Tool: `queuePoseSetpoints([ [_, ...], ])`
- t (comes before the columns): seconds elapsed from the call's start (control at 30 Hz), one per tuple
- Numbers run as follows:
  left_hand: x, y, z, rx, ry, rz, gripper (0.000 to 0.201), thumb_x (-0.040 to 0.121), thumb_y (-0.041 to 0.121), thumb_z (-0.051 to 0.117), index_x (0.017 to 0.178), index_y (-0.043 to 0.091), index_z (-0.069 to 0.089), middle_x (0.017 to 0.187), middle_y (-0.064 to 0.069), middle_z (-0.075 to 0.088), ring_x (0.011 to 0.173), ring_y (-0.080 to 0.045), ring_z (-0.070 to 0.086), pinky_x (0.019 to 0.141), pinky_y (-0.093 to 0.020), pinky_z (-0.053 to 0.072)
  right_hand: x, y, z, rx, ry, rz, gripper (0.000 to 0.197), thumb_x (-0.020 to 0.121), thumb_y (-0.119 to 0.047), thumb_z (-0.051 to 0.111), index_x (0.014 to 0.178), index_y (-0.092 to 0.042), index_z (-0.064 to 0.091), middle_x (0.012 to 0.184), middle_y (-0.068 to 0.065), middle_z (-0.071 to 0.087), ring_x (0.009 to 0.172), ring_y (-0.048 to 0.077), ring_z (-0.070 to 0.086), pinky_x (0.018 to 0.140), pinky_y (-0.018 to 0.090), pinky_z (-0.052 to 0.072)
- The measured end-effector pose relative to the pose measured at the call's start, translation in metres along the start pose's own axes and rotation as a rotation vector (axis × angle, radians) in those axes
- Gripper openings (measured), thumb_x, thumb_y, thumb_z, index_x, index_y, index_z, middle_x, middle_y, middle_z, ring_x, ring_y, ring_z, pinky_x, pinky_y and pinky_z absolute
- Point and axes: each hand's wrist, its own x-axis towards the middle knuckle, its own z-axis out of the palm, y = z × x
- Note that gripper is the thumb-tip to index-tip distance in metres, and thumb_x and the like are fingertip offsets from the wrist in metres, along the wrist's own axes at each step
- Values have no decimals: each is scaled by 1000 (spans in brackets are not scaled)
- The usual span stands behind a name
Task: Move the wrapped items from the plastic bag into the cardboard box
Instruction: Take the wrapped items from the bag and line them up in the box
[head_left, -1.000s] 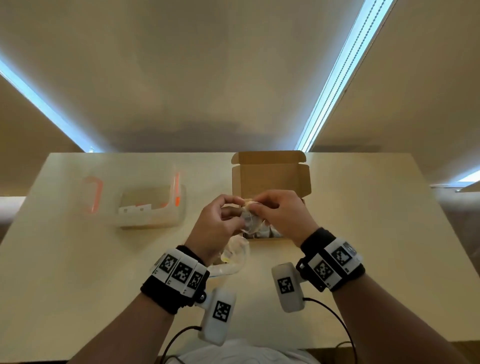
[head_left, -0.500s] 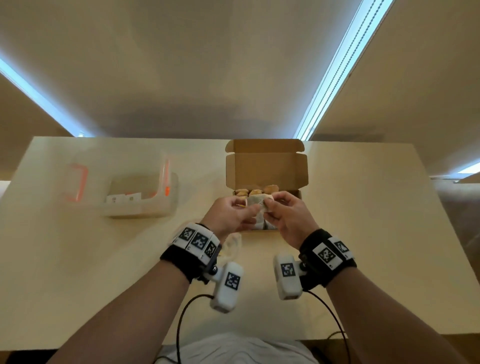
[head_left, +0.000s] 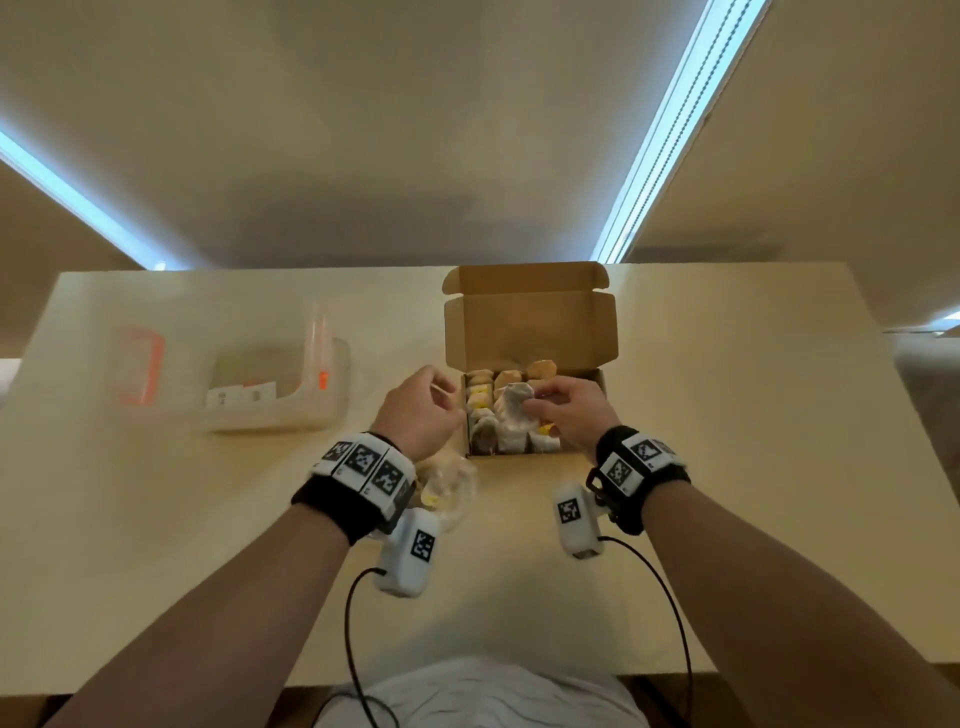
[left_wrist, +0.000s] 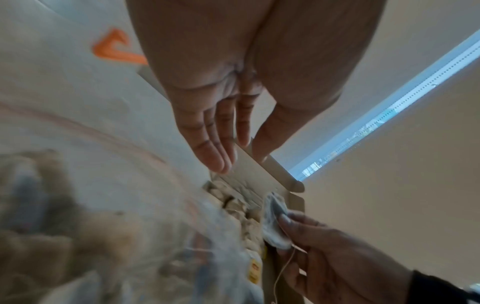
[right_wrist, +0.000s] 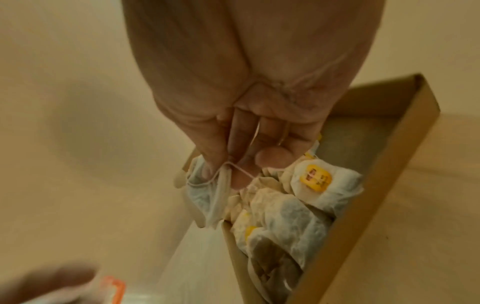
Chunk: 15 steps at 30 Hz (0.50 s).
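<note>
Supporting everything is the pale table (head_left: 156, 545). Near its far edge stands the cardboard box (head_left: 530, 332), lid flap upright, its tray partly filled with white wrapped items (head_left: 488, 436) (several carry yellow tags). Left of the box sits a clear container (head_left: 291, 384) with orange clips. The crumpled plastic bag (head_left: 447, 488) lies under the left wrist. The right hand (head_left: 566, 415) pinches one wrapped item (head_left: 514, 402), white gauzy paper with a thin string, above the tray. The left hand (head_left: 421, 410) hovers beside the box, fingers relaxed, holding nothing.
</note>
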Motion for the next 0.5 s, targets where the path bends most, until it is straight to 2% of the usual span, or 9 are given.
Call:
queuePoseSetpoints([
  [0.13, -23, -42, -33, 45, 0, -90, 11, 86, 15, 66, 94, 20, 61, 89, 0, 68, 81, -18, 67, 77, -33, 55, 25, 14, 13, -77, 6, 164, 14, 84, -22, 77, 95, -23, 68, 105, 5, 68, 96, 23, 67, 82, 38, 59],
  [0.23, -37, -64, -45, 168, -31, -116, 10, 85, 18, 66, 82, 26, 62, 88, 6, 67, 86, -14, 64, 77, -28, 52, 33, 22, 17, -487, 24, 197, 28, 81, -33, 75, 107, -24, 68, 115, 3, 63, 100, 24, 62, 88, 34, 54],
  [0.27, -40, -71, -45, 211, -55, -123, 12, 86, 17, 65, 80, 28, 63, 89, 8, 66, 87, -14, 63, 76, -26, 48, 33, 21, 17, -536, 48, 188, 26, 81, -31, 71, 106, -25, 67, 114, 4, 63, 98, 24, 61, 87, 33, 54],
  [0.33, -42, -80, -40, 321, -110, -124, 13, 89, 15, 60, 85, 26, 66, 92, 7, 65, 89, -14, 60, 76, -23, 43, 29, 16, 16, -513, 101, 167, 18, 83, -24, 67, 100, -24, 64, 108, 4, 65, 93, 22, 60, 84, 31, 52],
  [0.4, -42, -81, -30, 444, -143, -87, 17, 92, 14, 54, 96, 21, 69, 104, 3, 66, 95, -19, 61, 78, -26, 45, 23, 11, 15, -467, 152, 140, 23, 84, -21, 69, 105, -22, 61, 105, 2, 63, 91, 20, 57, 81, 29, 48],
  [0.5, -32, -77, -11, 557, -209, -3, 23, 94, 10, 52, 109, 15, 68, 111, -2, 65, 105, -24, 60, 83, -30, 46, 5, -8, 18, -498, 105, 31, 25, 87, -27, 69, 109, -18, 63, 105, 5, 64, 96, 24, 59, 85, 32, 50],
])
